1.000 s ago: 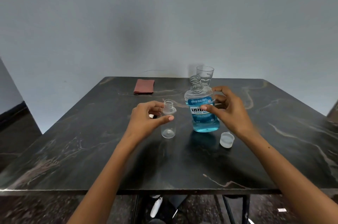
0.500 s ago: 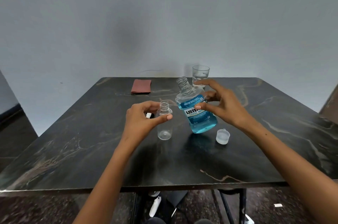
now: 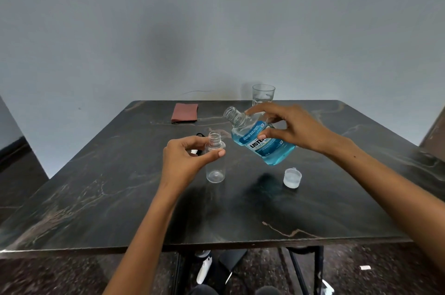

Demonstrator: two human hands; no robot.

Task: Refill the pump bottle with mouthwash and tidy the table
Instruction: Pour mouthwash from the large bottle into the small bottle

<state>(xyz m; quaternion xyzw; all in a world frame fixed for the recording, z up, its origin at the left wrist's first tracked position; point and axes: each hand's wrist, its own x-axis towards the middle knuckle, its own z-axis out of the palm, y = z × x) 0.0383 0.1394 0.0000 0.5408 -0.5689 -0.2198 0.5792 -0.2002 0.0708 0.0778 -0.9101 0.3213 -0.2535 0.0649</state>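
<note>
A small clear bottle stands upright on the dark marble table, its neck open and no liquid visible inside. My left hand grips it around the shoulder. My right hand holds the uncapped mouthwash bottle, half full of blue liquid, lifted off the table and tilted left with its mouth above and to the right of the small bottle's neck. No liquid is flowing. A small black and white part, perhaps the pump, shows behind my left hand, mostly hidden.
A clear cap sits on the table right of the bottles. A drinking glass stands at the far edge, and a folded reddish cloth lies at the far left.
My right hand lifted the mouthwash bottle off the table and tilted it leftward toward the small bottle. My left hand kept its hold on the small bottle.
</note>
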